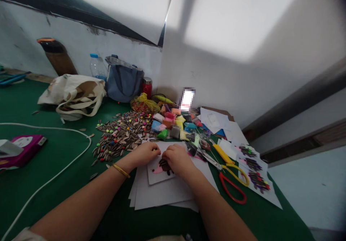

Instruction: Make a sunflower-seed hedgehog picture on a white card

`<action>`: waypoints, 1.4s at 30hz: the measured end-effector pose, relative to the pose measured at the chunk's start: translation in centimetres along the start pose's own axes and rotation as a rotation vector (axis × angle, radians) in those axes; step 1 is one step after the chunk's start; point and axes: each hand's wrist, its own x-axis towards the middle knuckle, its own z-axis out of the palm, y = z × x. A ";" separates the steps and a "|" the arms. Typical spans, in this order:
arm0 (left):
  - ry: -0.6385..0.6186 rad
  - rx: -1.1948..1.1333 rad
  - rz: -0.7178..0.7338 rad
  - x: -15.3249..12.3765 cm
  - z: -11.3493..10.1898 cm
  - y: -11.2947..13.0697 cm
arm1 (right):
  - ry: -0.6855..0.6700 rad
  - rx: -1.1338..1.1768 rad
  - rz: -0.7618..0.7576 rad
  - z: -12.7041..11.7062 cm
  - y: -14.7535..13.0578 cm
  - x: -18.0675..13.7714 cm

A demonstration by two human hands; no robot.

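On a green-covered table point(67, 140), touches a pink-headed, dark-brown hedgehog-like figure point(163, 165) on a small white card point(159, 179) with the bare right hand point(177, 159), fingertips bunched; holds the bare left hand point(146, 153) just beside, fingers drawn together; cannot tell if pinching anything. Has striped sunflower seeds point(119, 136) heaped farther left.

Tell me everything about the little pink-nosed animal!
The animal has a pointed pink snout, dark at the tip, facing left, a brown body and dark legs. It looks made of soft clay. It lies on a white card on larger paper sheets. The right hand, at its back, hides part.
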 end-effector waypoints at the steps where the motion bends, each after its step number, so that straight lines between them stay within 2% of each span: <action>1: -0.033 0.020 0.017 -0.1 -0.2 -0.1 | 0.004 -0.002 -0.001 0.1 0.0 0.0; 7: -0.197 0.102 0.094 -0.8 -1.4 -0.3 | 0.006 -0.007 -0.012 0.2 0.0 0.0; 10: -0.235 0.132 0.120 -1.0 -1.6 0.3 | -0.012 -0.010 -0.003 0.1 -0.1 0.0; 15: -0.189 0.323 0.116 -1.6 -1.4 1.3 | -0.003 -0.030 0.016 -0.1 -0.2 0.0; 22: -0.051 0.532 0.184 -3.9 -0.4 0.0 | 0.056 0.050 0.073 -0.6 -0.1 -0.1; 26: -0.004 0.602 0.211 -3.7 0.0 -0.2 | 0.091 0.133 0.071 -0.9 0.1 -0.1; 33: 0.013 0.628 0.254 -2.1 0.1 0.3 | 0.169 0.279 0.122 -1.1 1.4 -1.0; 36: 0.032 0.609 0.241 -2.6 0.3 0.1 | 0.181 0.337 0.061 -1.0 1.6 -1.3; 42: 0.029 0.530 0.166 -4.9 0.8 0.0 | 0.180 0.306 -0.003 -0.6 1.3 -1.3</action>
